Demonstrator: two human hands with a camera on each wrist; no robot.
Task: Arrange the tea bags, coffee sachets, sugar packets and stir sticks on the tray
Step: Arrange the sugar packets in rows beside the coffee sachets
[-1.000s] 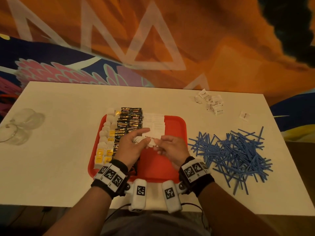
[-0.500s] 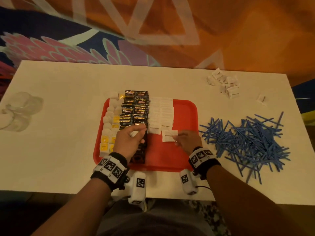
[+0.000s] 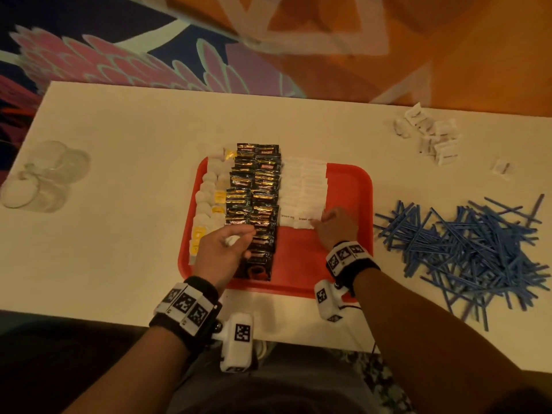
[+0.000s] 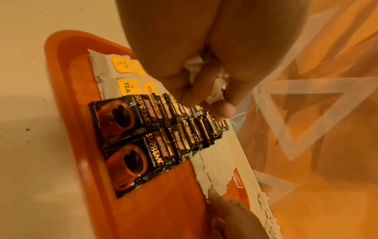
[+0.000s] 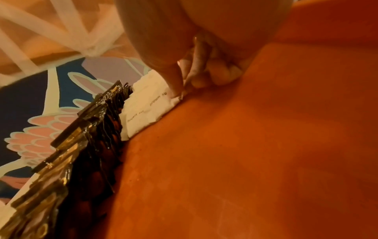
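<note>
The left hand (image 3: 222,252) hovers over the near left part of the red tray (image 3: 352,180), its fingers (image 4: 204,80) curled round a small bunch of white sugar packets (image 4: 216,87). Just below and to the right of those fingers run two overlapping columns of black coffee sachets (image 3: 257,204), the nearest two printed "KOPIKO SUPREMO" over a pictured cup; to their left lie the tea bags (image 3: 209,204) with yellow tags, one reading "TEA". The right hand (image 3: 336,227) rests on the tray with its thumb and fingers (image 5: 196,80) pinching the right-hand edge of the nearest laid sugar packet (image 5: 161,98), printed "brown su…"; a second one with the same print lies beside it, touching the sachets. Well right of that hand, blue stir sticks (image 3: 466,252) lie heaped on the tabletop (image 3: 119,144), with loose sugar packets (image 3: 430,135) beyond them.
</note>
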